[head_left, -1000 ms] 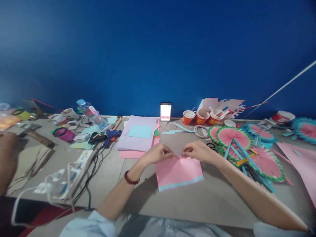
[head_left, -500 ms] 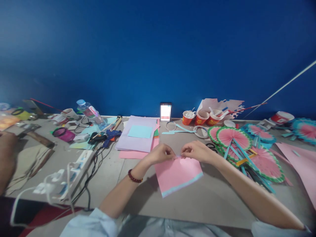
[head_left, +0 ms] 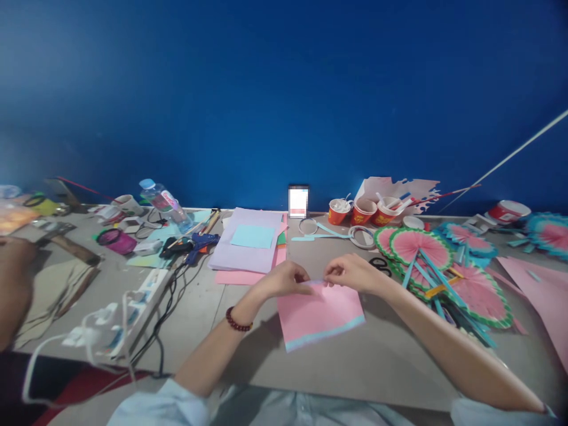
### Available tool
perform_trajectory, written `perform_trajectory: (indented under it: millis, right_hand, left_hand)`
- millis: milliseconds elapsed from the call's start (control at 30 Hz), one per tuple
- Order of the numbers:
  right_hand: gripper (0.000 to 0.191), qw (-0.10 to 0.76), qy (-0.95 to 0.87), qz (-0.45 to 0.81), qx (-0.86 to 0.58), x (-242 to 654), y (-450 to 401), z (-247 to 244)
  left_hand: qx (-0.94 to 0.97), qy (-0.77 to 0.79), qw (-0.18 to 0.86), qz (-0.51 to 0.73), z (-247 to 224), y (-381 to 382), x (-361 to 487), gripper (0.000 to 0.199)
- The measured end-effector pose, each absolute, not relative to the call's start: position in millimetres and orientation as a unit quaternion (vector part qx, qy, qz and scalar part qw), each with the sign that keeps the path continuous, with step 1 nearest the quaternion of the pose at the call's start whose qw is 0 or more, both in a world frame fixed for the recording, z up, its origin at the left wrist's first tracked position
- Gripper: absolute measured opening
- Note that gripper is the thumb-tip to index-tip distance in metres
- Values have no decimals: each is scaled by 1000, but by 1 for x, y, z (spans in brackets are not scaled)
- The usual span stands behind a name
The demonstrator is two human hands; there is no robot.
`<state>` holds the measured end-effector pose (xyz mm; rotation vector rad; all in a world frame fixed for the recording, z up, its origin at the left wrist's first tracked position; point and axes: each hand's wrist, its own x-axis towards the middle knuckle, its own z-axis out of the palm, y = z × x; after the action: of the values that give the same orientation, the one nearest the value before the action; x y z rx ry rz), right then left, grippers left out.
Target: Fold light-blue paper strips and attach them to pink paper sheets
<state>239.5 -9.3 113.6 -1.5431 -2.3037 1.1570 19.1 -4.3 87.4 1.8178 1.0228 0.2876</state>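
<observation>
A pink sheet of paper point(head_left: 323, 313) with a light-blue strip along its near edge lies on the table in front of me. My left hand point(head_left: 286, 279) pinches its far edge near the left corner, thumb laid over the paper. At the middle of that same edge, my right hand point(head_left: 348, 273) has thumb and fingers closed on the paper. Where the fingers meet, a narrow pale edge shows; whether it is folded I cannot tell.
Left of the sheet lie stacked purple and pink papers point(head_left: 244, 254), glue guns point(head_left: 197, 245) and a power strip point(head_left: 139, 310). Pleated watermelon fans point(head_left: 421, 248) spread at right. Red paper cups point(head_left: 364, 211) and a phone point(head_left: 299, 202) stand behind. Another person's hand point(head_left: 15, 278) is at far left.
My left hand has shifted slightly left along the far edge, away from my right hand, its thumb now stretched over the paper. The sheet's near corner has moved slightly left.
</observation>
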Motion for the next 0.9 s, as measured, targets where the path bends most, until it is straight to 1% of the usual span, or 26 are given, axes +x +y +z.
perform_trajectory:
  millis: [133,433,567,700,767,900]
  right_hand:
    - [20,71,-765,386,-511,237,-10,111]
    - [19,69,-760,407,-502,235,-10,113]
    - [22,64,-737,451,-500,237,-10,111]
    - [24,63,-717,489,-493,239,-10,112]
    - [26,57,-716,490,-495,241,-9,113]
    - [31,54,-720,471,-506,246,-9,114]
  left_hand:
    - [760,418,483,122,89,-5,26,43]
    - [784,425,431,137,88,-6,28,28]
    - [775,430,447,126,90,-8,26,27]
    - [765,415,476,124,90,-7,24,33]
    - [764,409,482,130,90,-7,23,34]
    - [759,409,488,136,92,-7,18,28]
